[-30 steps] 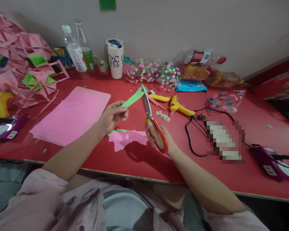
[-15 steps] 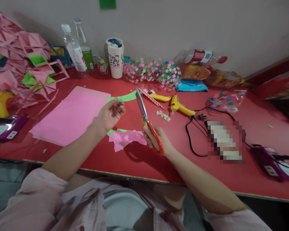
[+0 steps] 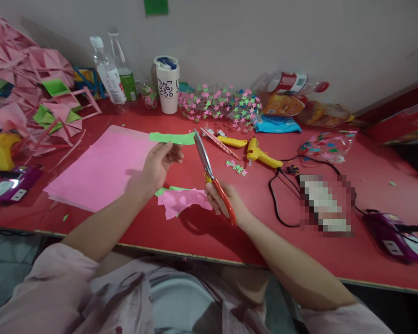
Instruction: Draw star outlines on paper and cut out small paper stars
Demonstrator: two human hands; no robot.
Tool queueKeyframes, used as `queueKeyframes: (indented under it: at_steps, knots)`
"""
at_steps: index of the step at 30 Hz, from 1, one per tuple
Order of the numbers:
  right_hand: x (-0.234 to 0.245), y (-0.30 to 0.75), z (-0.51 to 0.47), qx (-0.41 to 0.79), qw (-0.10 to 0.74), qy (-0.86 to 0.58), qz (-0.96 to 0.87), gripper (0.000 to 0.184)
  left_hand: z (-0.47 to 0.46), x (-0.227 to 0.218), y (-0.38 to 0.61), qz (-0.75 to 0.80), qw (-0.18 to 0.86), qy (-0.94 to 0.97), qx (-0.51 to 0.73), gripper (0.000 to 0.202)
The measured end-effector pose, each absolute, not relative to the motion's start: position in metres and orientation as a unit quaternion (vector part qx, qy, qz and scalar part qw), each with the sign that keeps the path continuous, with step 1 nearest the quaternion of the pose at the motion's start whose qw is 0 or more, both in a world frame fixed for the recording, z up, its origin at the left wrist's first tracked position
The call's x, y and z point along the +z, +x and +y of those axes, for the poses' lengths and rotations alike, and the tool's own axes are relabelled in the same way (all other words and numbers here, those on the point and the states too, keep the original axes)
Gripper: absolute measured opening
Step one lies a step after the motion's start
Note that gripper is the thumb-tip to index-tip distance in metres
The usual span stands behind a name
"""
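one half-curled left hand (image 3: 161,163) (scissors (image 3: 203,153) in right hand (image 3: 238,204))

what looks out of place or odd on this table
The red-capped bottle lies on its side at the back, while the white-capped one stands. A green scrap lies loose on the red table in front of the pink sheets. On the right, a pixelated patch hides something. I see no spill.

green paper strip (image 3: 177,138) | narrow, roughly level, a little left of and above frame centre | scissors (image 3: 202,154) | silver blades together, red-orange and yellow handles, slanted at frame centre, tip pointing upper left, just beside the strip's right end
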State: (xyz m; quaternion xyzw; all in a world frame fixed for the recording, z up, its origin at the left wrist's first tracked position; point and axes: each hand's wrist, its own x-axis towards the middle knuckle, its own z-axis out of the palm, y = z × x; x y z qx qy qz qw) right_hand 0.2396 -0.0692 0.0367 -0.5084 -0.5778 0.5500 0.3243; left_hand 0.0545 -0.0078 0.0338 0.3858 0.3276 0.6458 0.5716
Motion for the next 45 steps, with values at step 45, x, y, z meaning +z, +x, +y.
queueKeyframes:
  at_steps: [45]
  knots:
    - [0.0351,0.2429,-0.0706,0.579,0.229,-0.453,-0.638,0.047,-0.0119,0.0330,0.0566,0.341,0.463,0.468,0.671,0.008]
